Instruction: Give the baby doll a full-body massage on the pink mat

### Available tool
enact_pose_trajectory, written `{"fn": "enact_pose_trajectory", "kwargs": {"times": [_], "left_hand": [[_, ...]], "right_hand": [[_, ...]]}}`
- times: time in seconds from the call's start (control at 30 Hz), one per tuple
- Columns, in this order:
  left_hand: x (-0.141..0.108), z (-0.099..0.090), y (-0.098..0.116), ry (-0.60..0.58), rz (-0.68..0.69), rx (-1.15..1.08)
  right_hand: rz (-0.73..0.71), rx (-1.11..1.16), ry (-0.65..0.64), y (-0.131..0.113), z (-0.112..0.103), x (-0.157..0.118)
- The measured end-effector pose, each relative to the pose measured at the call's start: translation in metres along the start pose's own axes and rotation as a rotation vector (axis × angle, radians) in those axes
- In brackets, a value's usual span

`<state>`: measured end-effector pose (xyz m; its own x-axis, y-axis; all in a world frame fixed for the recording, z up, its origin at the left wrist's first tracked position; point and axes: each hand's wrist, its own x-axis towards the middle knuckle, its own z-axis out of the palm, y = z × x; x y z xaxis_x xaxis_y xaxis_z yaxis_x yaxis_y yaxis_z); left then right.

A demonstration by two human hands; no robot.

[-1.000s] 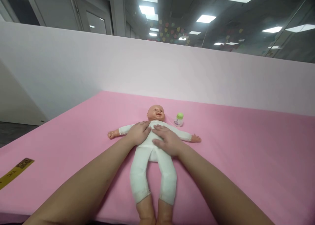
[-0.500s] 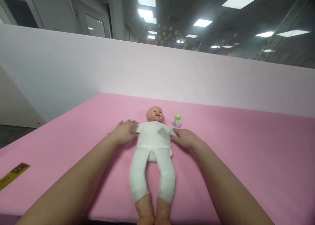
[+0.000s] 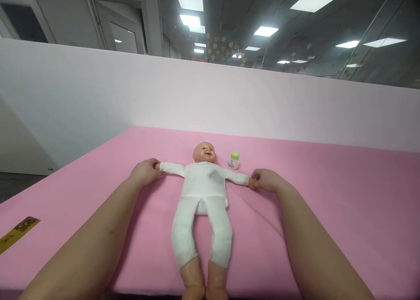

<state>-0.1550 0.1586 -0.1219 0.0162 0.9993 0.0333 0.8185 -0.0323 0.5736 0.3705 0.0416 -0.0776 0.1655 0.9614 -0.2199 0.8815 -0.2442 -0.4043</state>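
A baby doll (image 3: 204,182) with a white cloth body lies on its back on the pink mat (image 3: 328,204), head away from me and both arms stretched out sideways. My left hand (image 3: 146,172) is closed around the doll's hand on the left side. On the right side, my right hand (image 3: 265,180) pinches the doll's other hand between thumb and fingers. Just right of the doll's head stands a small clear bottle (image 3: 234,161) with a green cap.
A yellow label strip (image 3: 19,233) sits on the mat at the left. Behind the mat rises a white wall (image 3: 229,99), with glass, a door (image 3: 123,31) and ceiling lights beyond it. The mat's near edge runs along the bottom.
Both my hands have slid outward from the doll's upper arms to its hands and closed on them. The doll's arms, earlier mostly covered by my hands, now show.
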Motion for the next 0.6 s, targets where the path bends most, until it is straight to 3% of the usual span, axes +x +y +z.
{"fn": "enact_pose_trajectory", "kwargs": {"times": [0.1,0.23,0.33,0.47,0.6], "left_hand": [[0.000,0.002,-0.001,0.044,-0.032,-0.228],[0.005,0.009,-0.007,0.043,-0.121,-0.684],[0.013,0.016,-0.015,0.022,-0.193,-0.953],[0.024,0.026,-0.026,0.038,-0.223,-1.066],[0.032,0.035,-0.032,0.065,-0.222,-1.072]], "right_hand": [[-0.026,0.171,-0.057,0.011,0.001,0.002],[-0.081,0.618,-0.159,0.031,0.011,0.008],[-0.102,0.904,-0.168,0.043,0.023,0.016],[-0.069,1.107,-0.102,0.053,0.032,0.030],[-0.064,1.180,-0.140,0.057,0.035,0.039]]}}
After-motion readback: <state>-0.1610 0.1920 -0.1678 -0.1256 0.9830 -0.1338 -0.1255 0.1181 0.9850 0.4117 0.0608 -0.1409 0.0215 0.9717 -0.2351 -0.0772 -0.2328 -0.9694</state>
